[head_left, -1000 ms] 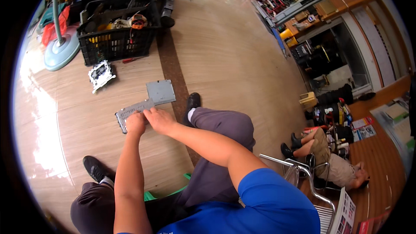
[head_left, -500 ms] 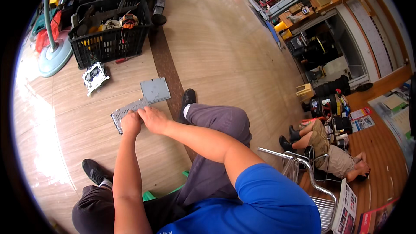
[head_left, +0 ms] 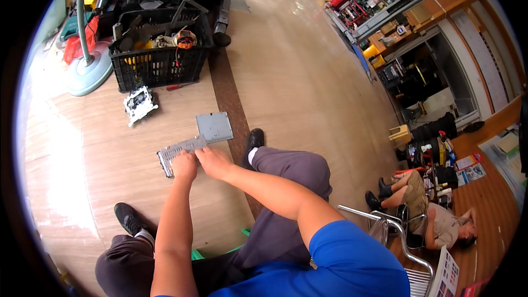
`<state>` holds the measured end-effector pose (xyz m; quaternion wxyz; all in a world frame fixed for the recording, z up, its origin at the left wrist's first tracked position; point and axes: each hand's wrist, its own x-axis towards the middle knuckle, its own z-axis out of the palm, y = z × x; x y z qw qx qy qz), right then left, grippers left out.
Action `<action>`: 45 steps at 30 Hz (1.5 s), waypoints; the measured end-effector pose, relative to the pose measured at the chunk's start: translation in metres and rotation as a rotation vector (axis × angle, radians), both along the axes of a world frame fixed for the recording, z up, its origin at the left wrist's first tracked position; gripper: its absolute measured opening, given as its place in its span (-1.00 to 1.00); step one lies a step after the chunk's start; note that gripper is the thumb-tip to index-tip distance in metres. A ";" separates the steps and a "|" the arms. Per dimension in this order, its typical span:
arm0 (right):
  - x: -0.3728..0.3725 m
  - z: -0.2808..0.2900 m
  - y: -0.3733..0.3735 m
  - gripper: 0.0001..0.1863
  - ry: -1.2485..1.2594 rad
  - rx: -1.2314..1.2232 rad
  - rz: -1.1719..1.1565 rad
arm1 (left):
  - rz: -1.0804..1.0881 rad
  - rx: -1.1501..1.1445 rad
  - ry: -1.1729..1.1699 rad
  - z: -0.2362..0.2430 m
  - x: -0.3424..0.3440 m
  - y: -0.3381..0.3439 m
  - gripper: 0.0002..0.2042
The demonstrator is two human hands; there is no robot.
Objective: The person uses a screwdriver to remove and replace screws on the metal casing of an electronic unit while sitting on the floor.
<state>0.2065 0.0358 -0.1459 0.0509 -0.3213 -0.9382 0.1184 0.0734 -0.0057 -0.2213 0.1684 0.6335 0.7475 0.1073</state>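
A flat, silvery metal casing (head_left: 175, 150) with rows of slots lies at an angle on the floor in front of me. My left hand (head_left: 184, 166) grips its near edge with curled fingers. Close beside it, my right hand (head_left: 213, 162) is closed at the casing's right end, fingertips pressed to the metal. What lies under the fingers is hidden. Just beyond the right end rests a square grey metal plate (head_left: 214, 126), touching or overlapping the casing; I cannot tell which. Farther off to the left sits a white-framed mechanism (head_left: 139, 104) with dark parts.
A black plastic crate (head_left: 159, 69) full of tools stands at the far left, a red-handled screwdriver (head_left: 175, 86) before it. Left of it is a round pale stand base (head_left: 91, 74). At right are a metal chair (head_left: 410, 236) and a seated person (head_left: 440, 223).
The whole view has shifted, so things appear lower and farther right. Both hands keep their places on the casing. The seated person has moved an arm off the head.
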 end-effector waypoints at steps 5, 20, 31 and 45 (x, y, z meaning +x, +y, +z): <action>0.003 0.001 0.004 -0.88 -0.011 0.007 0.003 | -0.017 -0.013 0.103 -0.002 0.013 0.001 -0.86; 0.010 0.114 -0.011 -0.78 0.324 -0.055 -0.043 | 0.012 0.060 0.093 -0.006 0.009 -0.011 -0.85; 0.064 0.244 -0.001 -0.78 0.973 0.066 -0.042 | 0.081 0.334 -0.281 0.072 0.024 -0.008 -0.87; 0.024 0.240 -0.021 -0.80 1.125 -0.432 0.020 | 0.131 0.373 -1.194 0.309 0.003 -0.046 -0.87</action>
